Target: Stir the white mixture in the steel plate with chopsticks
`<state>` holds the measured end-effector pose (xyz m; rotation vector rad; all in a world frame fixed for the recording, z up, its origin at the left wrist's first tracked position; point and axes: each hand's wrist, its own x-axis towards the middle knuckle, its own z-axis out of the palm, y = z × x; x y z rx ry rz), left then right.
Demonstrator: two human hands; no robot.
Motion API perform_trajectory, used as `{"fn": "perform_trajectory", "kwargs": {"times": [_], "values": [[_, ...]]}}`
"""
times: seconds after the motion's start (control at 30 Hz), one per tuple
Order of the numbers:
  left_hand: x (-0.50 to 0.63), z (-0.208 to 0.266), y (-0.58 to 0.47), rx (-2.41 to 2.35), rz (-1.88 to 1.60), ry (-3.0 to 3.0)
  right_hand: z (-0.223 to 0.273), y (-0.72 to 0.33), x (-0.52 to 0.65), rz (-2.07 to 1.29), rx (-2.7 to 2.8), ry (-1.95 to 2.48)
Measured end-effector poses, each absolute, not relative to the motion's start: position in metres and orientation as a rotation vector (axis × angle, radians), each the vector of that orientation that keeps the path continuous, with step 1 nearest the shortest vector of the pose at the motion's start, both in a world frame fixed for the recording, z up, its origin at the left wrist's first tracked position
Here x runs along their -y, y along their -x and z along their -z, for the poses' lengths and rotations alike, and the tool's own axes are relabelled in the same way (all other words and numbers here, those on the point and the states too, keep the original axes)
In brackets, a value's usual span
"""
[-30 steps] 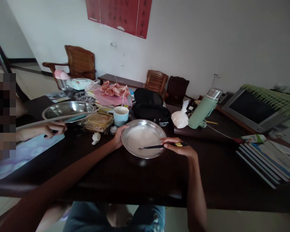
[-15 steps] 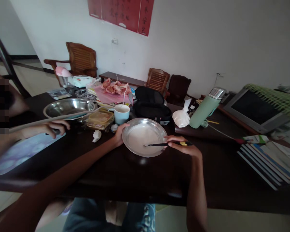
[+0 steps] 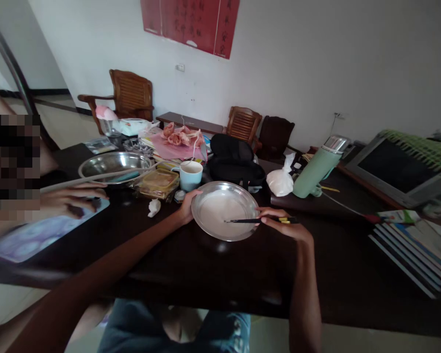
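Arrangement of my two hands about a shallow metal plate [image 3: 248,198], seen from the head. The plate lies between them, directly before me over the dark counter [image 3: 213,274]; whether its base touches that surface I cannot tell. My left hand [image 3: 186,207] grasps the rim on its left side. The fingers of my right hand [image 3: 288,227] are closed on slender dark chopsticks [image 3: 244,221], whose long axis runs nearly level from right to left, crossing the right rim and pointing inward. Their tips end near the middle of the plate, at its pale contents [image 3: 220,205]; whether they dip below the surface is unclear. From the right fingers, therefore, the contents lie leftward, in line with the chopsticks, while the left fingers hold the opposite edge, well apart from the tips.
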<state>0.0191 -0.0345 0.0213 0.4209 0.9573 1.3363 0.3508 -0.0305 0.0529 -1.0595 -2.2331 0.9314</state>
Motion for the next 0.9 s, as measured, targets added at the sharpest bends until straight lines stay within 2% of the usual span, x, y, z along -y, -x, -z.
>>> {"fn": "perform_trajectory", "kwargs": {"times": [0.17,0.3,0.43,0.57,0.73,0.9], "values": [[0.035,-0.025,-0.02,-0.943,-1.325,-0.404,-0.041,-0.312,0.025,-0.841,2.205,0.987],[0.036,-0.026,-0.019,-0.984,-1.302,-0.389,-0.047,-0.335,0.024,-0.732,2.112,1.105],[0.036,-0.026,-0.018,-1.005,-1.296,-0.397,-0.062,-0.361,0.035,-0.85,2.155,1.098],[0.038,-0.029,-0.019,-0.996,-1.295,-0.384,-0.058,-0.334,0.039,-1.004,2.255,0.952],[0.04,-0.032,-0.02,-0.992,-1.317,-0.372,-0.04,-0.3,0.028,-0.831,2.148,0.952],[0.039,-0.034,-0.02,-1.02,-1.302,-0.353,-0.056,-0.345,0.031,-0.835,2.094,1.074]]}}
